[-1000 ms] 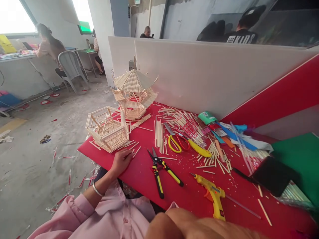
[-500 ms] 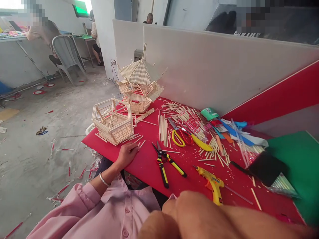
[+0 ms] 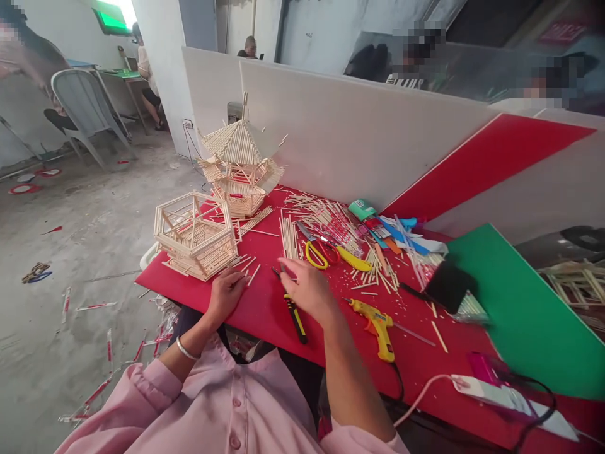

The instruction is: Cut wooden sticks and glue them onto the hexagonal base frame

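Note:
My left hand (image 3: 227, 293), with a bangle at the wrist, rests at the table's front edge with its fingers curled together. Short wooden sticks (image 3: 254, 275) lie at its fingertips; whether it pinches one I cannot make out. My right hand (image 3: 309, 287) is over the yellow-and-black hand cutters (image 3: 295, 318), thumb and forefinger apart, hiding one handle and part of the blades. Beyond my left hand stands a six-sided frame of wooden sticks (image 3: 196, 236). Behind it is a pagoda-like stick model (image 3: 236, 161) with a pointed roof.
Loose sticks (image 3: 289, 236), scissors (image 3: 316, 254) and a yellow-handled tool (image 3: 354, 259) lie on the red table (image 3: 265, 315). A yellow glue gun (image 3: 375, 325) lies to the right, near a power strip (image 3: 496, 394) and a green board (image 3: 529, 328). A white partition (image 3: 354, 139) stands behind.
My right hand has moved from the near foreground out over the hand cutters. The view has turned to the right. My left hand stays by the short sticks.

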### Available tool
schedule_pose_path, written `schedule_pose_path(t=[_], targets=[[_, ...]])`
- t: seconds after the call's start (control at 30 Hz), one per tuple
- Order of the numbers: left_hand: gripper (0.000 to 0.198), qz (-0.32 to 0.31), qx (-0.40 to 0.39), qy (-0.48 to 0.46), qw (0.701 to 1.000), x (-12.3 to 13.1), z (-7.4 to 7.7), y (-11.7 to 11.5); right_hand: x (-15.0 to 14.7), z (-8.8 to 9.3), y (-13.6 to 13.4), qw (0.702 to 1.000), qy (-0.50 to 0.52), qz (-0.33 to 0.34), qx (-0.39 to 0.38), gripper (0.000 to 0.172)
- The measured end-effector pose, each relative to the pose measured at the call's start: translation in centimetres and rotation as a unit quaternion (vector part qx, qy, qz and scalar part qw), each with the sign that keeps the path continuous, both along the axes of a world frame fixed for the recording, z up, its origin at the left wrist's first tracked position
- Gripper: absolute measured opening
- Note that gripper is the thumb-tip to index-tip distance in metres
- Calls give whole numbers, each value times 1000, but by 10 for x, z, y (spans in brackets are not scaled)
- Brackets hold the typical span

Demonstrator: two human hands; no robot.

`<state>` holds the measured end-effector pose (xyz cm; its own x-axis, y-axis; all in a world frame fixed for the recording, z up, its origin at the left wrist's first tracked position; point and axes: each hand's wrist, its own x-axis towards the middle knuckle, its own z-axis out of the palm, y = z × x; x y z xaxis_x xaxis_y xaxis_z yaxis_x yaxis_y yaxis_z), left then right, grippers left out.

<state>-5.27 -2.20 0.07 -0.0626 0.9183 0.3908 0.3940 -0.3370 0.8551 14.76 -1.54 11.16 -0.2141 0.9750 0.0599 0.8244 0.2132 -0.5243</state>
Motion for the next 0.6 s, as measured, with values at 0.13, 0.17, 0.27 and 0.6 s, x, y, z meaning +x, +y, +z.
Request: schedule_pose_path(t=[0.13, 0.17, 0.27, 0.6], targets=[[23, 2, -28, 1, 1000, -1, -6, 1, 44, -18, 19, 986, -92, -136, 3, 38], [22, 5, -39, -9, 999, -1, -7, 0, 57, -17, 14, 981, -106, -163, -5, 39], [19, 17, -68, -34, 997, -2, -10, -1, 99, -16, -18, 959, -141, -241, -53, 43], [20, -53, 29, -10, 998, 5, -11, -3, 194, -99, -76, 881, -169, -394, -202, 55]])
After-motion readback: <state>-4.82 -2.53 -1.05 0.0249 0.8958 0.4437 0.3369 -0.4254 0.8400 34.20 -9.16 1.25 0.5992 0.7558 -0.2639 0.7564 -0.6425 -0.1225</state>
